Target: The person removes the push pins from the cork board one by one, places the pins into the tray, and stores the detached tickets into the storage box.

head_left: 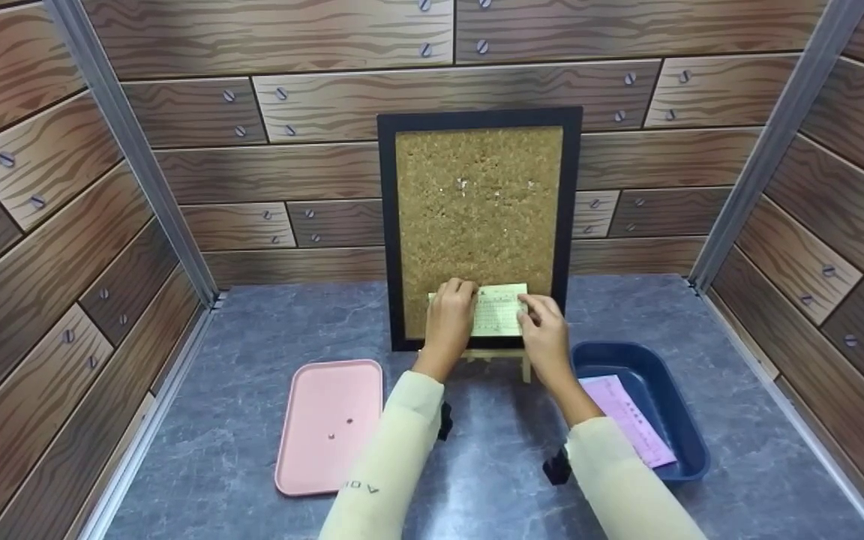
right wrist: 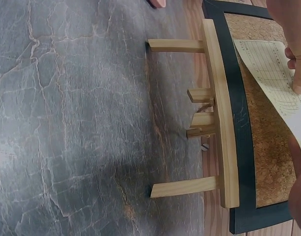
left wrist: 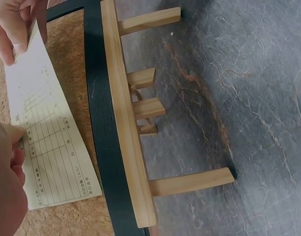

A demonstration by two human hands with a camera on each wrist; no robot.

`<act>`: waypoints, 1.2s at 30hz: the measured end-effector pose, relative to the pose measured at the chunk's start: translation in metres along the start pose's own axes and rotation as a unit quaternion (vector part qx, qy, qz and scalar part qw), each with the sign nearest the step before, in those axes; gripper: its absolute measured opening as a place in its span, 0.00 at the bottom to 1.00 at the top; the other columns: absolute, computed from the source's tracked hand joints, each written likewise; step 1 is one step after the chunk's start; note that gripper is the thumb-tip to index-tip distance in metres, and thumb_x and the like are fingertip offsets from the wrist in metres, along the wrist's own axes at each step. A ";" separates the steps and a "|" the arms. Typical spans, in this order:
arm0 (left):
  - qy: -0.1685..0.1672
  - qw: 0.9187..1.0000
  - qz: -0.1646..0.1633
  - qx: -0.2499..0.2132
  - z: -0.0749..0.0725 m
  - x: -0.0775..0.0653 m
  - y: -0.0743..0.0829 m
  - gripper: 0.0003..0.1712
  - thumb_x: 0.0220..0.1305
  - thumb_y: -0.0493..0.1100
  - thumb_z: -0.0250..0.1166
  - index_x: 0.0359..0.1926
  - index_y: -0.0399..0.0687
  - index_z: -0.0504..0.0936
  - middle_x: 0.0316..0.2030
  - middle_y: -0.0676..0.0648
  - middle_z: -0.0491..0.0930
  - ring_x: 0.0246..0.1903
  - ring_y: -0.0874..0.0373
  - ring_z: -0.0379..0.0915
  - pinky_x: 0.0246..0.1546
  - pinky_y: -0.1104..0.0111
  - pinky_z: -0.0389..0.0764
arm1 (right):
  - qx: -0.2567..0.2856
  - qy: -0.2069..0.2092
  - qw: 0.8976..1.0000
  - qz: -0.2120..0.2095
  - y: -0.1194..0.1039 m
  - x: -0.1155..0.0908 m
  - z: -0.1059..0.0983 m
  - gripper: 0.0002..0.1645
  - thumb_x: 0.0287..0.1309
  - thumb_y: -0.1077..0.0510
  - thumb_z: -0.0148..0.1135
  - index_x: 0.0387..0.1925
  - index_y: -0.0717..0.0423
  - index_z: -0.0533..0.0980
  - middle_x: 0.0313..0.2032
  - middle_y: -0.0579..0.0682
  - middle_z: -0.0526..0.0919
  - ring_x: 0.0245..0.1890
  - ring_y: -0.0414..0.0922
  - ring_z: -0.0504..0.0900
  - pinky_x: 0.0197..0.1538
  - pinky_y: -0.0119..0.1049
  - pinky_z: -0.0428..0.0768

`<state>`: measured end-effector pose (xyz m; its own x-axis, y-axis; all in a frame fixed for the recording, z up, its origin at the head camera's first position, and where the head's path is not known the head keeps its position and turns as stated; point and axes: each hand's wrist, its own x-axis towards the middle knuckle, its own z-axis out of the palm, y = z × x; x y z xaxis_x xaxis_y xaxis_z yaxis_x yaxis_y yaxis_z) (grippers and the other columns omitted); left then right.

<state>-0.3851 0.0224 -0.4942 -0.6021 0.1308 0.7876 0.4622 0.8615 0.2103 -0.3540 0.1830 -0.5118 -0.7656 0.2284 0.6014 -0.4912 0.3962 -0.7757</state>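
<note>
A pale green printed form slip [head_left: 498,313] lies against the lower part of a black-framed cork board [head_left: 481,202]. With finger and thumb, my right hand [head_left: 546,330] pinches the slip's right edge. My left hand [head_left: 451,319] is at the slip's left part, fingers bent and fingertips against the paper; whether they pinch anything small is hidden. In the left wrist view the slip [left wrist: 54,132] stands slightly off the cork along its lower edge. The right wrist view shows the left hand [right wrist: 292,44] on the slip's face.
A wooden easel [left wrist: 128,118] supports the board. On the left lies a pink tray [head_left: 312,465] with two small pins [head_left: 349,421]. A dark blue tray [head_left: 687,427] at right holds a purple printed slip [head_left: 627,420]. Wood-patterned walls [head_left: 312,172] enclose the grey table.
</note>
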 end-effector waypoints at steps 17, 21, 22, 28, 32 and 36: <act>-0.034 0.995 -0.021 -0.093 -0.013 -0.011 -0.005 0.02 0.68 0.38 0.66 0.37 0.45 0.85 0.35 0.49 0.84 0.37 0.55 0.82 0.41 0.66 0.83 | 0.028 0.005 0.999 0.025 -0.004 -0.006 -0.003 0.17 0.60 0.76 0.61 0.51 0.72 0.81 0.51 0.66 0.81 0.44 0.58 0.81 0.43 0.19 0.74; -0.026 0.993 -0.029 -0.110 -0.020 -0.016 -0.008 0.01 0.66 0.37 0.67 0.36 0.45 0.84 0.36 0.49 0.84 0.38 0.56 0.82 0.42 0.66 0.83 | 0.043 0.003 0.999 0.021 -0.024 -0.010 -0.010 0.16 0.58 0.78 0.60 0.50 0.76 0.80 0.50 0.69 0.81 0.43 0.58 0.80 0.43 0.21 0.76; -0.022 0.992 -0.033 -0.116 -0.022 -0.018 -0.010 0.01 0.66 0.37 0.66 0.36 0.45 0.84 0.36 0.49 0.85 0.38 0.56 0.82 0.42 0.66 0.83 | 0.046 0.002 0.999 0.020 -0.029 -0.011 -0.012 0.16 0.58 0.78 0.60 0.50 0.76 0.79 0.50 0.70 0.81 0.42 0.58 0.80 0.43 0.21 0.76; 0.004 0.984 -0.076 -0.159 -0.039 -0.034 -0.020 0.02 0.64 0.35 0.66 0.37 0.43 0.85 0.35 0.47 0.85 0.37 0.55 0.82 0.41 0.64 0.82 | 0.056 0.003 0.998 0.028 -0.041 -0.017 -0.023 0.16 0.59 0.77 0.59 0.49 0.76 0.79 0.50 0.70 0.80 0.41 0.49 0.81 0.42 0.21 0.77; 0.020 0.979 -0.103 -0.172 -0.050 -0.048 -0.031 0.02 0.63 0.35 0.68 0.37 0.43 0.85 0.34 0.47 0.84 0.32 0.56 0.80 0.36 0.66 0.82 | 0.065 0.017 0.997 0.026 -0.041 -0.021 -0.031 0.16 0.59 0.78 0.59 0.49 0.77 0.79 0.51 0.70 0.80 0.41 0.45 0.81 0.43 0.21 0.77; 0.037 0.975 -0.125 -0.182 -0.062 -0.064 -0.043 0.02 0.62 0.35 0.70 0.36 0.43 0.85 0.33 0.48 0.84 0.31 0.56 0.80 0.35 0.65 0.82 | 0.075 0.035 0.996 0.020 -0.041 -0.025 -0.039 0.16 0.58 0.78 0.60 0.49 0.77 0.79 0.51 0.70 0.81 0.41 0.47 0.81 0.43 0.20 0.77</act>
<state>-0.3258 -0.0532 -0.5180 -0.6837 -0.1081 0.7217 0.5154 0.6286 0.5824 -0.2980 0.1960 -0.4873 -0.7569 0.3055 0.5777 -0.5220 0.2494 -0.8157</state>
